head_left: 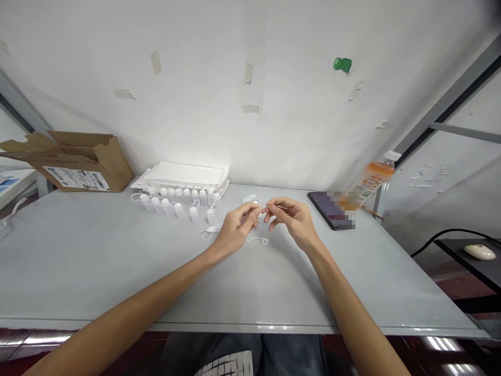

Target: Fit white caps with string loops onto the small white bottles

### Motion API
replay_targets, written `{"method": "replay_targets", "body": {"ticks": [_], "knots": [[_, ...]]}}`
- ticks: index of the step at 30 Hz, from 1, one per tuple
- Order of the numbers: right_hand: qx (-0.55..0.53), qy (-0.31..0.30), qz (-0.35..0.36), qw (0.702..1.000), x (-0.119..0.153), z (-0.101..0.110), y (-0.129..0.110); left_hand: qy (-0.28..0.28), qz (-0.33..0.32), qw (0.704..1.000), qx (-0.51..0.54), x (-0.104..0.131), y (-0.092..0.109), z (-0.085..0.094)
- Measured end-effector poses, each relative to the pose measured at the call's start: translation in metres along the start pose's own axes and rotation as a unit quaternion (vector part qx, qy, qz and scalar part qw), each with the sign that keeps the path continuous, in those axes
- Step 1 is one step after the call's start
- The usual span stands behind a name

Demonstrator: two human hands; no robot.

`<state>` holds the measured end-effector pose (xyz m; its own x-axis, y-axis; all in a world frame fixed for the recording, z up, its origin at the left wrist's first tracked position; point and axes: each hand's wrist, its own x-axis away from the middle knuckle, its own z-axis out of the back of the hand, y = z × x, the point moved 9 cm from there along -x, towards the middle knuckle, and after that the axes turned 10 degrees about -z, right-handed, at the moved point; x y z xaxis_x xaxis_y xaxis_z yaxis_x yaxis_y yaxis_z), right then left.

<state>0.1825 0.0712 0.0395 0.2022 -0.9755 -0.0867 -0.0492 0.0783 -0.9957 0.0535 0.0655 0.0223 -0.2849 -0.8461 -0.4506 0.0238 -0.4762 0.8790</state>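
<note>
My left hand (236, 225) and my right hand (293, 218) meet fingertip to fingertip above the grey table. Each is closed in a pinch. A tiny, thin, pale piece shows between the fingertips, too small to name. Just below the hands lies a loose white strap with a ring end (264, 241). A white bottle lying on its side (214, 228) is beside my left wrist. Behind the fingers, another white piece (249, 198) rests on the table, partly hidden. To the left stand several small white plastic bottles (179, 210) in rows, some with looped straps.
White papers or flat packs (183, 171) are stacked against the wall behind the bottles. An opened cardboard box (86, 162) sits at the back left. On the right are a dark phone (326, 206) and an orange drink bottle (370, 183). A white mouse (479, 252) lies beyond the table's right edge.
</note>
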Motion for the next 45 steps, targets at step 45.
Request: {"method": "replay_targets", "body": {"ticks": [45], "knots": [[0.049, -0.03, -0.008, 0.998, -0.003, -0.009, 0.012, -0.026, 0.019, 0.994, -0.1, 0.002, 0.0, -0.001]]}}
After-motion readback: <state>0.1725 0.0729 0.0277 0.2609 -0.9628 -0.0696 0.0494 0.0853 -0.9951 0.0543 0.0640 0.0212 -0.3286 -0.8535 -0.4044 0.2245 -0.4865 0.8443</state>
